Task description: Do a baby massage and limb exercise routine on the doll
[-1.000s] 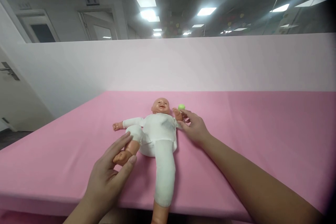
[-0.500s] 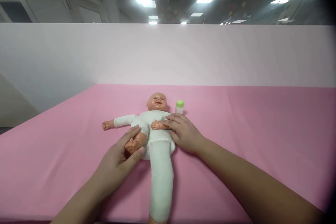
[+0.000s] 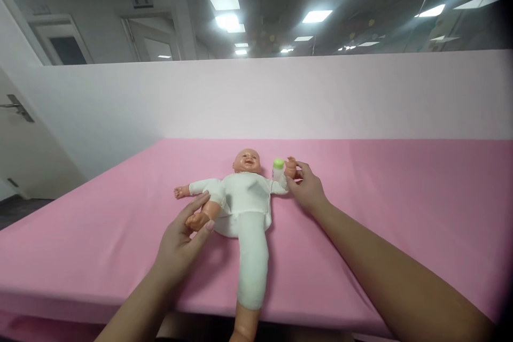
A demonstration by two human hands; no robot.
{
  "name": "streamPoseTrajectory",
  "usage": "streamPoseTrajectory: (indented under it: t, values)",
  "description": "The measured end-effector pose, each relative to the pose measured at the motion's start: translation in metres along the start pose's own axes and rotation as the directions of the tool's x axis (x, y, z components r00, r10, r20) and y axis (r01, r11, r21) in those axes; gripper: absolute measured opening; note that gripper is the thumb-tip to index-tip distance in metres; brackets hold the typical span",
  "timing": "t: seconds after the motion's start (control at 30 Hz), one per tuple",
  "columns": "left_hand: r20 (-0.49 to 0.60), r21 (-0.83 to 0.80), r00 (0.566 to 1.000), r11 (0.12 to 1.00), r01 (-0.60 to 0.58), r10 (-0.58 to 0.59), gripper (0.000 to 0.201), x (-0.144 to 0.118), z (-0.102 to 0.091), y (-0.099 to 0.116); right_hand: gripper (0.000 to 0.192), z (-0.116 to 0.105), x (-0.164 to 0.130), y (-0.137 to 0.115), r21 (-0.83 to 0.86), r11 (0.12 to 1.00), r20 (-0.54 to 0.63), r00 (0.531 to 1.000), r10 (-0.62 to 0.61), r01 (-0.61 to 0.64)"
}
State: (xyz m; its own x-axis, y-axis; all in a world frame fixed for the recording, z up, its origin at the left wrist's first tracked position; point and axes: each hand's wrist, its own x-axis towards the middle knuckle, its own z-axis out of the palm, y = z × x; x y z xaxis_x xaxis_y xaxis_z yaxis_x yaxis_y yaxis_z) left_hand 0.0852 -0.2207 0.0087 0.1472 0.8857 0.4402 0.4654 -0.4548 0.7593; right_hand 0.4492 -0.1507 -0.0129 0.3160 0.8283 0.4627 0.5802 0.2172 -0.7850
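Gripping a doll point(image 3: 244, 197), both hands rest on a pink table point(image 3: 401, 214) under ceiling lights point(image 3: 224, 2)

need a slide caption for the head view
Left hand holds the doll's foot, right hand its arm, beside a green-capped bottle.

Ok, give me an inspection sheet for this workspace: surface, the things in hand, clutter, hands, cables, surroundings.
Surface: pink table cover, smooth, reaching to the near edge.
Things in hand: baby doll in a white suit, lying face up, one leg past the near edge; small bottle with green cap upright beside its head.
Clutter: nothing seen.
Hands: left hand has its grip closed on the doll's bent foot; right hand pinches the doll's hand beside the bottle.
Cables: nothing seen.
Surroundings: pale partition wall behind the table, doors at far left, lit ceiling panels.
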Motion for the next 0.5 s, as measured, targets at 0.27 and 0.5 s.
streamPoseTrajectory:
  t: [0.27,0.5]
  values:
    - [-0.114,0.162,0.970,0.967,-0.195,0.215,0.054,-0.071,-0.020,-0.005,0.065,-0.006,0.013,0.027,-0.069,0.935,0.021,0.937,0.349,-0.347]
    - [-0.148,0.175,0.968,0.969,-0.174,0.201,0.047,-0.103,-0.037,-0.002,0.061,-0.012,0.010,0.017,-0.310,0.903,0.122,0.930,0.347,-0.296]
